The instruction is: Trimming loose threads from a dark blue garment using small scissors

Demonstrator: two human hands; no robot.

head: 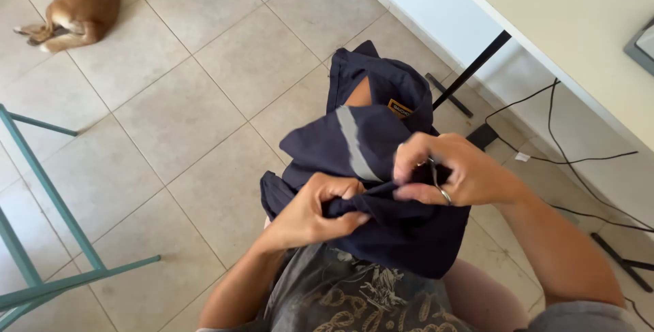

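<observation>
Over the lap, left hand point(315, 211) and right hand point(455, 174) pinch navy garment point(381, 141).

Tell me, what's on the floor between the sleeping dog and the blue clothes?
Nothing: the head view shows only bare floor tiles between the dog and the navy garment.

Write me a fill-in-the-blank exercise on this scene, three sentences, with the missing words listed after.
1. Both hands grip a dark ____ garment that has a pale grey stripe.
2. The right hand holds a small pair of ____ against the cloth pinched by the left hand.
3. At the top left, a brown ____ lies on the tiled floor.

Missing words: blue; scissors; dog
</observation>
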